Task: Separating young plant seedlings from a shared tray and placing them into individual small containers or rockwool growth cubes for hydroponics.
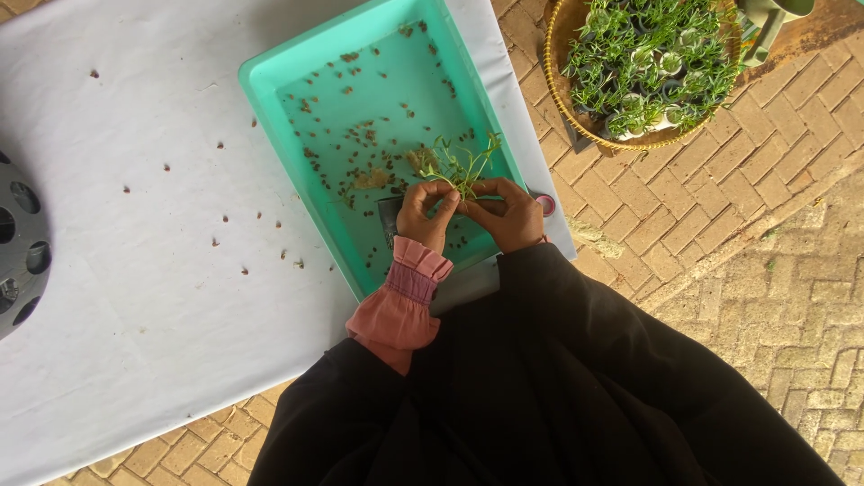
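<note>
A small green seedling [457, 166] with thin leaves and pale roots is pinched between both hands over a turquoise plastic tray [270, 72]. My left hand [425, 214], in a pink ruffled cuff, grips its base from the left. My right hand [508, 214], coming out of a black sleeve, grips it from the right. Fingertips of both hands meet at the stem. Brown crumbs of soil or pellets are scattered over the tray floor. A dark small object lies partly hidden under my left hand.
The tray rests on a white cloth-covered table [135, 270] dotted with brown crumbs. A woven round basket [558, 85] full of small potted seedlings stands on the brick floor at upper right. A black perforated round object [20, 243] sits at the table's left edge.
</note>
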